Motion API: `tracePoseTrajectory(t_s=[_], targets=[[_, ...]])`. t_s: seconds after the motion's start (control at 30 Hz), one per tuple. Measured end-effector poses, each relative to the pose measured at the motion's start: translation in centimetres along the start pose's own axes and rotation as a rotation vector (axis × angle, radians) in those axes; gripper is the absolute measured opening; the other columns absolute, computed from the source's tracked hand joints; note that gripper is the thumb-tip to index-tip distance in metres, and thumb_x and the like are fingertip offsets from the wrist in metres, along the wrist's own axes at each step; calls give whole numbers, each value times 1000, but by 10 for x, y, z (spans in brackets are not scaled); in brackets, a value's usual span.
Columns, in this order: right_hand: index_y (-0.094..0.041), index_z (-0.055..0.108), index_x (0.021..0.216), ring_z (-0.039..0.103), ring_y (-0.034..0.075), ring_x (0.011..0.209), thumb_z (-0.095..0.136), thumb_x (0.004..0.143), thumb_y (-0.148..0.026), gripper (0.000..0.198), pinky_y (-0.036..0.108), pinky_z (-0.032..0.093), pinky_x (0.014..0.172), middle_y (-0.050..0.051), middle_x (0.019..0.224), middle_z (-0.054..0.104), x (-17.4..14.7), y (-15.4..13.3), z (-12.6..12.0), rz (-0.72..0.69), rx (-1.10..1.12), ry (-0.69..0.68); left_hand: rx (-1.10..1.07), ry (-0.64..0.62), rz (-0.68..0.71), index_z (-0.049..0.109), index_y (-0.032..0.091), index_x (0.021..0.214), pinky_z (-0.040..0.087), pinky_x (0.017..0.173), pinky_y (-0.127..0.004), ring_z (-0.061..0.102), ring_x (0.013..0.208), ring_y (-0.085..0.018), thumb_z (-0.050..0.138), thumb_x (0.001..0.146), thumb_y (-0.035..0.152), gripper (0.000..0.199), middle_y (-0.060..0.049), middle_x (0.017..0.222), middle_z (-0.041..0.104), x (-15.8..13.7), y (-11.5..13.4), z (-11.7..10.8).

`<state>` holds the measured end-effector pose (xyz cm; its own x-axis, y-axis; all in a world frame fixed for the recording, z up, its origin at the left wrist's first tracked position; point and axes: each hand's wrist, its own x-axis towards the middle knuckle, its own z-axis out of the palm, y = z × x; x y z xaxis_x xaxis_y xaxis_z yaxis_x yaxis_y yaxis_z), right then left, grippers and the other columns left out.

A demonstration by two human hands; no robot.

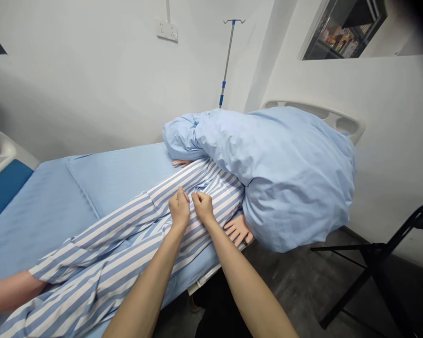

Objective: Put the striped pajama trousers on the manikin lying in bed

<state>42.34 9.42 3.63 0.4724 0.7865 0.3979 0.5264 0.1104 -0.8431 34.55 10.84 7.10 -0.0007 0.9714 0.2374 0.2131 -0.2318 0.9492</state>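
My left hand (179,206) and my right hand (202,205) are both closed, side by side over the hip area of blue-and-white striped trousers (123,225). Whatever the curled fingers hold, if anything, is hidden, and I cannot tell whether they touch the cloth. A figure like a care manikin wears the trousers and lies on its back on the bed. Its near hand (238,229) rests palm down by my right forearm. A light-blue quilt (289,169) is heaped over its upper body, with the far hand (182,163) poking out beneath.
The bed has a light-blue sheet (116,164), a pale headboard (341,122) and a footboard (12,152). Behind it stands an IV pole (228,54) against the wall. A black folding chair (377,258) stands at the right on the dark floor. The quilt overhangs the near side.
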Motion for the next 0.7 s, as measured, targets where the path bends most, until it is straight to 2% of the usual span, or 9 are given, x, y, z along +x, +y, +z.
tracePoseTrajectory(t_s=[0.13,0.3,0.5,0.7], targets=[[-18,26,48,28,8,47,35,80,-37,37,22,24,48,-5,46,28,-1,0,-1,-2,17,2,-36,-9,-70,36,20,45,35,51,-23,41,42,-10,22,82,42,46,2,40,40,-5,-14,11],[-18,31,52,31,9,48,31,82,-38,36,22,25,48,-4,48,33,-1,1,-3,-18,31,5,183,-47,100,53,17,59,34,57,-24,50,58,-12,26,82,35,40,-4,61,58,-19,-25,21],[-18,31,50,31,9,48,32,82,-37,37,22,25,48,-4,47,32,-1,0,-2,-24,12,13,237,-85,105,53,18,58,32,57,-25,51,59,-13,23,84,34,43,-5,61,59,-17,-28,18],[-17,33,51,33,9,49,32,81,-37,36,21,25,48,-4,48,35,-1,-1,-2,-38,52,-48,239,-107,115,55,18,68,33,63,-25,53,69,-15,24,83,32,38,-6,71,62,-14,-30,17]])
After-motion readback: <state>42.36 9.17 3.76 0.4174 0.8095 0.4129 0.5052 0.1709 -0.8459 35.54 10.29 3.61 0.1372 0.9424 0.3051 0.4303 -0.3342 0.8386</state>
